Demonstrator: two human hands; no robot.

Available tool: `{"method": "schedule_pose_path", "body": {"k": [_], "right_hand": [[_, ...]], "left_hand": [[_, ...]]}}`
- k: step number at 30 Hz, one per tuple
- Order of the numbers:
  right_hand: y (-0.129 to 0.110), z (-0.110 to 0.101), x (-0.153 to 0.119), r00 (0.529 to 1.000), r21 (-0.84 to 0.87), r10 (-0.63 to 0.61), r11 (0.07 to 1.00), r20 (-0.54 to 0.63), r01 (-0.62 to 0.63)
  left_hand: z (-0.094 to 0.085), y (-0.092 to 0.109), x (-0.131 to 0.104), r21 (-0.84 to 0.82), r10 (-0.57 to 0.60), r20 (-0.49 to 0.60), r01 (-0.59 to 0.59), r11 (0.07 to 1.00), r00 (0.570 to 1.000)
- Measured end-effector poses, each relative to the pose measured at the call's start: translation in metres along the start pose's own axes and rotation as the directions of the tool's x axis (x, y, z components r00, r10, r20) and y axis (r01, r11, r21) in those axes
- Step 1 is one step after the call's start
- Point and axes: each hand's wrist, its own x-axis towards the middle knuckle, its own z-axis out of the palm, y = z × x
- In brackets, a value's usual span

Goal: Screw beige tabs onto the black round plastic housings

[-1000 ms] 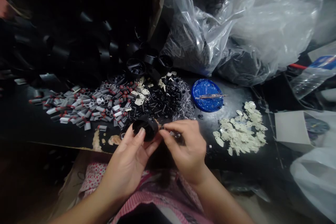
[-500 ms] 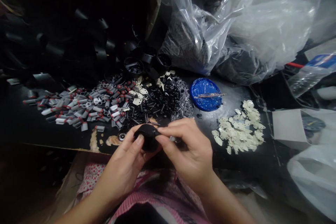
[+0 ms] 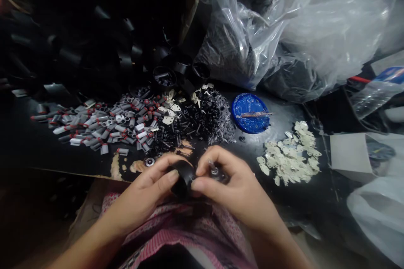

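Observation:
A black curved part (image 3: 183, 178) is held between my hands above the table's front edge. My left hand (image 3: 154, 185) grips its left side, thumb on the rim. The thumb and index finger of my right hand (image 3: 224, 178) pinch at its right side; whatever small piece is between them cannot be made out. A dark tool with a metal tip (image 3: 215, 171) rests within my right hand's curled fingers. Just behind my left hand lies a small metal ring (image 3: 149, 162), near a pile of black springs and small parts (image 3: 186, 124).
Grey tubes with red ends (image 3: 107, 124) spread at left. A blue lid (image 3: 251, 113) with a stick lies right of centre, cream plates (image 3: 293, 153) further right. Plastic bags (image 3: 240, 42) stand behind; a white box (image 3: 350, 155) sits at right.
The black part has turned, its hollow side now more visible. My right hand has tilted, bringing the metal-tipped tool upright. The whole view has shifted slightly.

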Motion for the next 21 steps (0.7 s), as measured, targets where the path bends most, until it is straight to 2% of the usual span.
{"method": "schedule_pose_path", "body": {"k": [2, 4, 6, 9, 11, 13, 17, 19, 21], "right_hand": [[0.003, 0.002, -0.002, 0.992, -0.116, -0.102, 0.989, -0.076, 0.093], [0.006, 0.005, -0.005, 0.949, -0.301, -0.292, 0.922, -0.122, 0.244], [0.008, 0.007, -0.007, 0.897, -0.459, -0.431, 0.819, -0.097, 0.344], [0.007, 0.006, -0.009, 0.873, -0.584, -0.488, 0.714, -0.021, 0.385], [0.005, 0.003, -0.009, 0.877, -0.609, -0.48, 0.691, 0.016, 0.389], [0.003, -0.001, -0.008, 0.901, -0.58, -0.433, 0.725, 0.035, 0.371], [-0.003, -0.007, -0.008, 0.978, -0.497, -0.196, 0.843, 0.074, 0.206], [-0.006, -0.01, -0.008, 0.986, -0.481, -0.128, 0.861, 0.109, 0.165], [-0.008, -0.012, -0.008, 0.981, -0.467, -0.125, 0.865, 0.151, 0.183]], "left_hand": [[-0.001, 0.002, 0.001, -0.011, -0.004, -0.018, 0.004, 1.0, 1.0], [0.0, 0.002, 0.002, -0.024, 0.012, -0.066, -0.013, 1.0, 0.998], [0.002, 0.002, 0.003, -0.023, 0.032, -0.091, -0.034, 0.999, 0.995], [0.004, 0.001, 0.004, -0.014, 0.058, -0.078, -0.059, 0.998, 0.995], [0.005, 0.001, 0.004, -0.003, 0.065, -0.088, -0.065, 0.998, 0.994], [0.005, 0.001, 0.004, -0.003, 0.063, -0.116, -0.064, 0.998, 0.991], [0.002, 0.003, 0.003, -0.015, 0.08, -0.209, -0.085, 0.996, 0.975], [0.0, 0.006, 0.001, 0.021, 0.112, -0.231, -0.11, 0.994, 0.967], [-0.002, 0.008, 0.0, 0.078, 0.143, -0.224, -0.129, 0.989, 0.964]]}}
